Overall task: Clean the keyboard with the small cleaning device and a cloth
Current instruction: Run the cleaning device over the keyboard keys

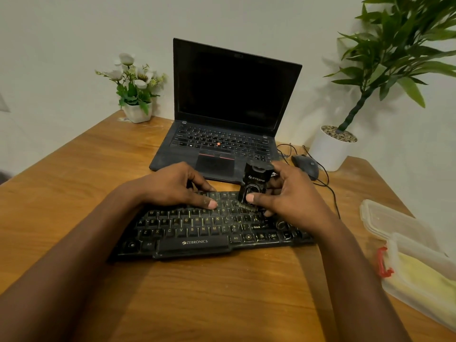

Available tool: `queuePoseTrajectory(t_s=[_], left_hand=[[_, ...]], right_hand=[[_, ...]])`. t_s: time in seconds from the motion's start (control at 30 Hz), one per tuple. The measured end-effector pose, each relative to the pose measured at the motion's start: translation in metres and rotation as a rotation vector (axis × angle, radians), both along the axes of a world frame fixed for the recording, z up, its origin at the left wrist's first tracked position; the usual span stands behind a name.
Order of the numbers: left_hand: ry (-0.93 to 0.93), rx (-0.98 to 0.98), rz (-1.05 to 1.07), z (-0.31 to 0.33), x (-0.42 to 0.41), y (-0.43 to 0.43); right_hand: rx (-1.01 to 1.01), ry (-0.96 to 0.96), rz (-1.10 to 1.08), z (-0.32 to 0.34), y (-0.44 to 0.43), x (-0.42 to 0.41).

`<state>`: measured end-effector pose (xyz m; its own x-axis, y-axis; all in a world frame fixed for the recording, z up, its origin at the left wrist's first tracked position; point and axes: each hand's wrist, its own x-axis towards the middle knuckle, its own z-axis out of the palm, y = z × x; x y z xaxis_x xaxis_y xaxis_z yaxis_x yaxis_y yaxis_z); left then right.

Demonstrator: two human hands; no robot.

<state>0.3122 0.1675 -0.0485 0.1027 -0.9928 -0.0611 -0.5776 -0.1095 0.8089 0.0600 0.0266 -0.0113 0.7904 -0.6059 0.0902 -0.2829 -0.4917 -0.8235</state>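
Tight behind and on the right, open wood to the left.
The laptop [222,146] sits just behind the keyboard [197,230], closing its far edge; the mouse [306,166] and its cable [333,196] lie near the right end, a white plant pot [329,153] beyond them, and a plastic container [407,255] lines the table's [74,181] right edge. Bare wood runs left of the keyboard up to the flower pot [137,113].

Blk cleaning device [255,187] upright over blk keyboard [197,230], right side.

ZEBRONICS on keyboard [209,228] spacebar, STRIFF on cleaning device [255,183]
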Motion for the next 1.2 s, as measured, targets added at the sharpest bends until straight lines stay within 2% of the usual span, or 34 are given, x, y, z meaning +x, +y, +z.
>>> queuePoseTrajectory(t_s=[0.23, 0.47, 0.7, 0.9, 1.07, 1.2], left_hand=[[-0.026, 0.005, 0.006, 0.000, -0.001, 0.000], [-0.028, 0.000, 0.009, 0.000, -0.001, 0.000], [-0.036, 0.001, 0.006, 0.001, -0.001, -0.001], [-0.030, 0.000, 0.006, 0.002, -0.003, -0.001], [-0.035, -0.006, 0.012, 0.002, -0.002, 0.000], [-0.021, -0.007, 0.010, 0.001, -0.002, 0.000]], right_hand=[[0.129, 0.080, 0.263, 0.006, 0.013, -0.001], [0.041, 0.046, 0.136, 0.008, 0.002, -0.009], [0.092, 0.070, 0.250, 0.005, 0.012, -0.001], [0.032, 0.033, 0.179, 0.010, -0.001, -0.014], [0.108, 0.047, 0.258, 0.004, 0.009, -0.002], [0.068, 0.058, 0.250, 0.007, 0.005, -0.007]])
